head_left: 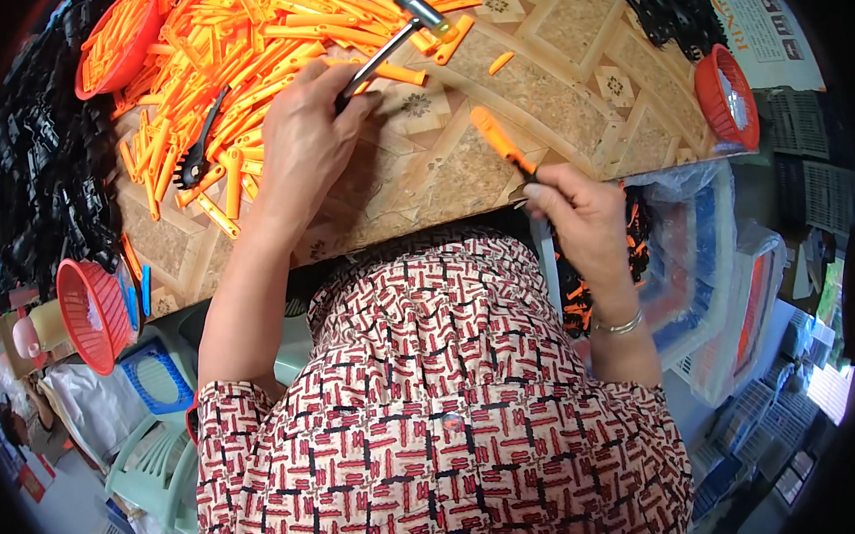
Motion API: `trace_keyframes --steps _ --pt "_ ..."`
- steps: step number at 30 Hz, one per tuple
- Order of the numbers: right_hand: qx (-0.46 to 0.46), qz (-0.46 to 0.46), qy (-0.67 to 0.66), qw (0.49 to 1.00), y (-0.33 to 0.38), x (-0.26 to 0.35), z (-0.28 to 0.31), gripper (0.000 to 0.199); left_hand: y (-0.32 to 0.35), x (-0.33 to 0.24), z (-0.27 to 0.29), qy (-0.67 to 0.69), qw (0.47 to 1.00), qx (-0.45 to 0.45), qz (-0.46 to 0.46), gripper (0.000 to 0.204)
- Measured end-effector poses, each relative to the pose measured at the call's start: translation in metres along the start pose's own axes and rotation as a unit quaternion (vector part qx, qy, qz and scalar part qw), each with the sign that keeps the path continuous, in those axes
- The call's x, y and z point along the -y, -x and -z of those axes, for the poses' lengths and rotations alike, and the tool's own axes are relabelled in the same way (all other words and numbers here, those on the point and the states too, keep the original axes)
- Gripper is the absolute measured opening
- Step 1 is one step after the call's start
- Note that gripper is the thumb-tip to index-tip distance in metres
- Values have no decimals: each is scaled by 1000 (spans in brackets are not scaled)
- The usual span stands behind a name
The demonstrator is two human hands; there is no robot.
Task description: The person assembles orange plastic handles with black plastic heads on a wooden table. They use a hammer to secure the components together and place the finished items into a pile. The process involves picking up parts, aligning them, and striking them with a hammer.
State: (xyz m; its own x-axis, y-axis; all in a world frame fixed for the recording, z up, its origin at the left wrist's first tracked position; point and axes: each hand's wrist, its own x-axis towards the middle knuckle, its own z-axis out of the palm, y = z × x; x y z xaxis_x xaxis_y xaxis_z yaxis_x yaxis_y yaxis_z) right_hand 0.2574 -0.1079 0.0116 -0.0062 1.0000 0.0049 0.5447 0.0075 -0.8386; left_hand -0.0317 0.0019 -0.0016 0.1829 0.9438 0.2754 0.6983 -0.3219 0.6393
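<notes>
My left hand [309, 130] is closed around the dark grip of a small hammer [385, 54]. Its metal head, with a yellowish end, rests over the edge of a large heap of orange plastic handles [256, 40]. Between the fingers of my right hand [585, 212] is the black end of another orange handle [494, 133], which points up and left above the table's near edge. Just left of my left wrist, a black toothed spoon head [193, 166] lies among the loose handles. One small orange piece [501, 62] lies apart on the table.
The patterned tabletop [554, 71] carries black plastic parts piled at the far left [37, 159] and far right. Red baskets stand at the left [94, 315], upper left [134, 49] and right [724, 99]. Beside my right forearm are plastic-lined crates [694, 252] below the table edge.
</notes>
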Motion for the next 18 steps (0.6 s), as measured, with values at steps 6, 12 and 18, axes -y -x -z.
trace_keyframes --steps 6,12,18 --pt "76 -165 -230 956 14 -17 -26 15 -16 -1 -17 -94 995 9 -7 29" --pt "73 -192 -196 959 10 -15 -25 19 -36 1 -17 -128 991 -9 -27 32" --pt "67 -224 -195 953 13 -14 -31 20 -79 -23 -56 -183 980 60 -48 28"
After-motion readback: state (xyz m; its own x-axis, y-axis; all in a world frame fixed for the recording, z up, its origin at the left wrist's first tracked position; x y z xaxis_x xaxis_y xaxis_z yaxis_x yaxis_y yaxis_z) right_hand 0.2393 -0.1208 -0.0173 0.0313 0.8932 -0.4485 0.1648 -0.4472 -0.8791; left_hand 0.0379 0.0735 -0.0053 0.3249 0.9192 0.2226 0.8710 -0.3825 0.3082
